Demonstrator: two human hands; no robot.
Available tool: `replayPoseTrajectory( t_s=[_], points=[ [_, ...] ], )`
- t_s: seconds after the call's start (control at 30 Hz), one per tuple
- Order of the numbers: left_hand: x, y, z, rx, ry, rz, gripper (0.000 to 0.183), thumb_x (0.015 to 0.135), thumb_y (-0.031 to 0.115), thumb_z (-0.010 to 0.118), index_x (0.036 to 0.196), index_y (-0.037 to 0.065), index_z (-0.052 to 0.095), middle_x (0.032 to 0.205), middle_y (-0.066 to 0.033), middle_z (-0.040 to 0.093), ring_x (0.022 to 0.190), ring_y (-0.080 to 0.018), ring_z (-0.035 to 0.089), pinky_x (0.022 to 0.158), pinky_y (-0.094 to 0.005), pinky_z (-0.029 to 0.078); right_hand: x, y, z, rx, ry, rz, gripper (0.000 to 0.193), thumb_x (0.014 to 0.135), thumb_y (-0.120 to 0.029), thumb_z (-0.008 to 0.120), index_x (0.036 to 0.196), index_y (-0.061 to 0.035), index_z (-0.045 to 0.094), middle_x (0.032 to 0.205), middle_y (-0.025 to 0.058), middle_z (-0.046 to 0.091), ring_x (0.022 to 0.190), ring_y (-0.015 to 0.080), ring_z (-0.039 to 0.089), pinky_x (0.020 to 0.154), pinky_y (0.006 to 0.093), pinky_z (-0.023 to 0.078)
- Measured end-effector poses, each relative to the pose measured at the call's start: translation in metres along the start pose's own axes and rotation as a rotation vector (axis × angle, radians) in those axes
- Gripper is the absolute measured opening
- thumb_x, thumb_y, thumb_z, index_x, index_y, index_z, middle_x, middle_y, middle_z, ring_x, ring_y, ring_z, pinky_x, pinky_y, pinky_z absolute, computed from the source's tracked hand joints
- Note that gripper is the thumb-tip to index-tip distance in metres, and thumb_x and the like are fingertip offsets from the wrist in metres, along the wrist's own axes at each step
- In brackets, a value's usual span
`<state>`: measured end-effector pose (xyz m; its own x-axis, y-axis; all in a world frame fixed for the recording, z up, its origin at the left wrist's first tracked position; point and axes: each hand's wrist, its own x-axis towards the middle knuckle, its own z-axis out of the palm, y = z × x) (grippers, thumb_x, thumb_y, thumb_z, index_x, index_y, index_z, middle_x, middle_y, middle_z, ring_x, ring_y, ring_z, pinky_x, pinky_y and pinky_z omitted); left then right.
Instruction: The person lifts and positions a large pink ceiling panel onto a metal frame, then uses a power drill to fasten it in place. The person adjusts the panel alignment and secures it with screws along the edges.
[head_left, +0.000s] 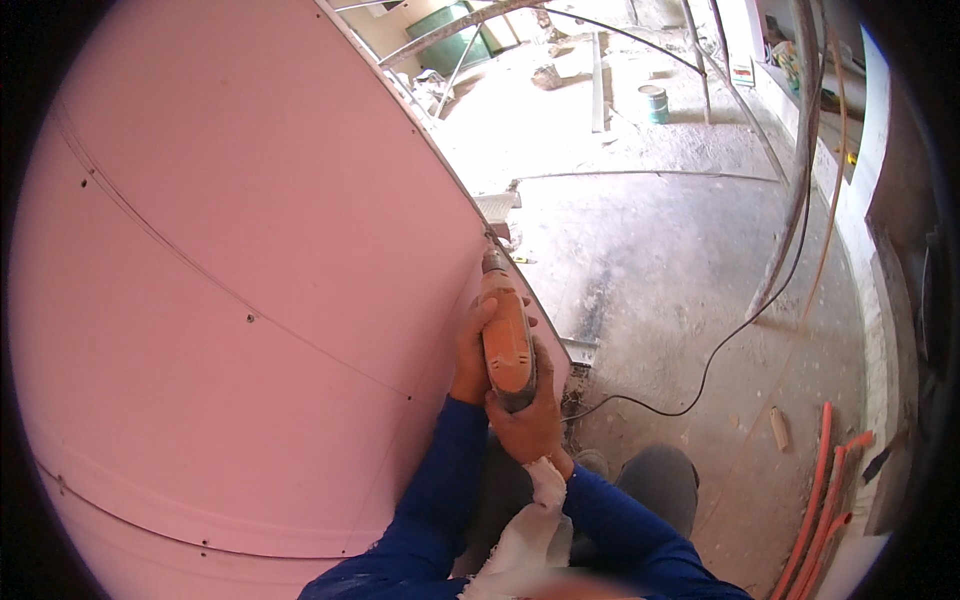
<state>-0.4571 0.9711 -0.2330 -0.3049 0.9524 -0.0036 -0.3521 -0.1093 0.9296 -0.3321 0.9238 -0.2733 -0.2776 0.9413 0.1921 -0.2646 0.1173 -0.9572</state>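
Note:
An orange power drill (pixel 508 340) is gripped in both my hands, its chuck (pixel 493 260) pointing away from me. The bit end meets the right edge of a large pink drywall panel (pixel 270 220). My left hand (pixel 470 355) wraps the drill's left side near the front of its body. Around the rear and handle, my right hand (pixel 533 420) is closed; the handle itself is mostly hidden. Dark screw heads (pixel 250 318) dot the panel along faint lines. A black cord (pixel 690 405) runs from beneath the drill off to the right.
Orange-red pipes (pixel 815 510) lie along the wall at the lower right. Metal scaffold poles (pixel 790 230) stand at the right, with the cord hanging beside them. A paint bucket (pixel 653 104) sits farther off on the dusty concrete floor (pixel 680 260). My knee (pixel 660 485) is bent below.

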Motion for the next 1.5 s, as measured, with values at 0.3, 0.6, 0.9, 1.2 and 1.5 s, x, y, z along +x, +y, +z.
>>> replayPoseTrajectory(
  t_s=[0.3,0.6,0.9,1.2,1.5],
  points=[
    [-0.012,0.02,0.003,-0.05,0.018,-0.11,0.051,0.096,0.045,0.061,0.121,0.0,0.059,0.102,-0.0188,0.069,0.081,-0.0228,0.069,0.073,-0.0335,0.059,0.005,-0.008,0.006,-0.153,0.002,-0.176,0.092,0.083,-0.015,0.075,0.158,-0.0003,0.023,0.126,0.0323,0.063,0.112,0.0477,0.067,0.094,0.0487,0.056],
    [-0.004,0.022,-0.009,-0.035,-0.013,-0.091,0.062,0.091,0.048,0.061,0.124,-0.004,0.058,0.103,-0.0224,0.07,0.08,-0.0216,0.07,0.067,-0.0292,0.059,0.002,-0.013,0.015,-0.171,0.021,-0.182,0.093,0.081,-0.013,0.076,0.158,0.0003,0.025,0.127,0.0319,0.062,0.111,0.0478,0.067,0.093,0.0495,0.055],
    [-0.002,0.022,-0.016,-0.088,-0.053,-0.11,0.064,0.092,0.047,0.06,0.127,-0.007,0.056,0.103,-0.0228,0.07,0.081,-0.0217,0.072,0.068,-0.0291,0.062,0.001,-0.011,0.017,-0.166,-0.019,-0.153,0.094,0.082,-0.009,0.072,0.159,-0.0019,0.019,0.134,0.0328,0.059,0.121,0.047,0.063,0.1,0.048,0.053],
    [-0.004,0.025,-0.011,-0.037,-0.033,-0.092,0.061,0.093,0.046,0.058,0.127,-0.005,0.057,0.102,-0.0221,0.07,0.081,-0.0215,0.071,0.07,-0.028,0.06,-0.001,-0.011,0.02,-0.089,-0.041,-0.076,0.094,0.083,-0.007,0.072,0.16,-0.0027,0.018,0.137,0.032,0.056,0.125,0.045,0.061,0.102,0.0469,0.052],
    [-0.01,0.023,-0.015,-0.022,0.012,-0.162,0.061,0.096,0.051,0.056,0.125,-0.002,0.056,0.108,-0.0217,0.069,0.086,-0.025,0.071,0.073,-0.0289,0.06,-0.001,-0.001,0.028,-0.045,0.027,-0.171,0.092,0.084,-0.005,0.072,0.159,-0.0026,0.019,0.14,0.0313,0.054,0.127,0.0445,0.06,0.104,0.0464,0.051]
  ],
)
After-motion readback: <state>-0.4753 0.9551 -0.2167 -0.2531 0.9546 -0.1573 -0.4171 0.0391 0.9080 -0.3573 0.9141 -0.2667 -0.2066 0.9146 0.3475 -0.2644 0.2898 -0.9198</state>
